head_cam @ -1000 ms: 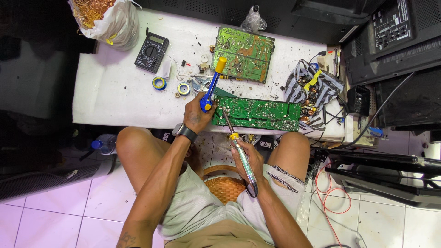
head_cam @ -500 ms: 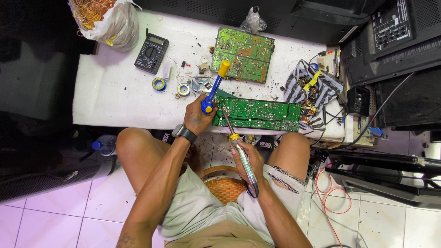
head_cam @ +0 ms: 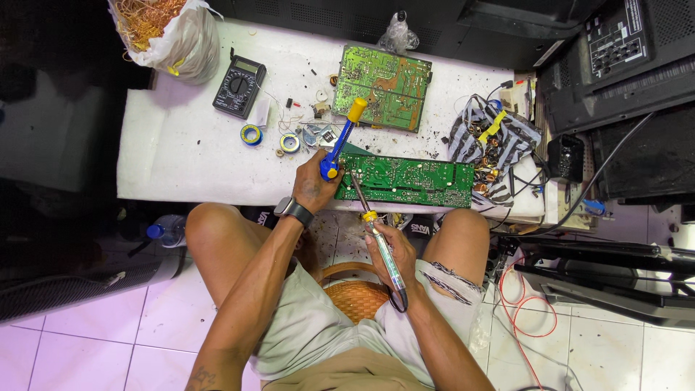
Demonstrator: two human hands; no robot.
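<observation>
1. My left hand (head_cam: 313, 185) grips the blue desoldering pump (head_cam: 339, 139) at the green circuit board (head_cam: 405, 179) lying on the table's near edge.
2. My right hand (head_cam: 387, 250) clasps the soldering iron (head_cam: 371, 221), tip on the board (joint seemingly mid-work; no part lifted yet).

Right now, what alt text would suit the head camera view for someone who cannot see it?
A seated person's right hand holds a soldering iron to a green circuit board on a white table, while the left hand holds a blue-and-yellow desoldering pump. A multimeter lies nearby.
</observation>
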